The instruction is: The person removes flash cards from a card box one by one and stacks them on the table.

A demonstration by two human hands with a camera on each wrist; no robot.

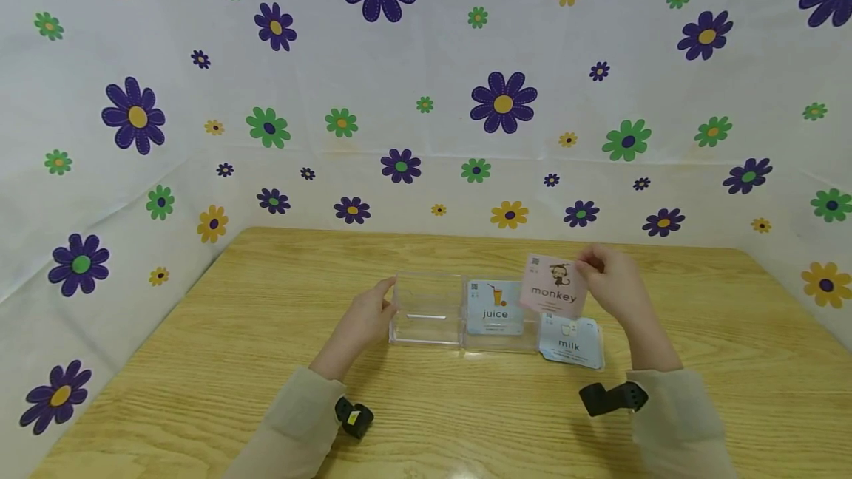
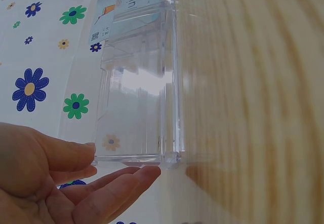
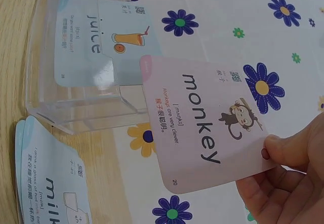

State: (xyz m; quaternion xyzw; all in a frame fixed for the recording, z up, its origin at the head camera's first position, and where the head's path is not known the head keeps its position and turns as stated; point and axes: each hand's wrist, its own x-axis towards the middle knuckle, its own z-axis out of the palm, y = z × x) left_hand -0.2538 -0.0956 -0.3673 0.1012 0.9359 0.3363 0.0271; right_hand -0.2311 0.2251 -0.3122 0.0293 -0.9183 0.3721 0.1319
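Note:
A pink flashcard (image 3: 202,127) printed "monkey" is pinched by its corner between the thumb and fingers of my right hand (image 1: 609,283), raised above the table. Below it lies a small stack of blue flashcards (image 1: 571,344), the top one reading "milk". My left hand (image 1: 364,318) touches the left end of a clear plastic card holder (image 1: 426,338), its thumb at the back edge and its fingers along the side. The holder's right compartment contains a blue "juice" card (image 1: 495,309); through the left compartment (image 2: 129,97) only the background shows.
Everything stands on a wood-grain table (image 1: 466,420). A white cloth (image 1: 426,50) with purple, green and yellow flowers rises behind and at both sides. A black strap with a small device (image 1: 612,396) is on each wrist.

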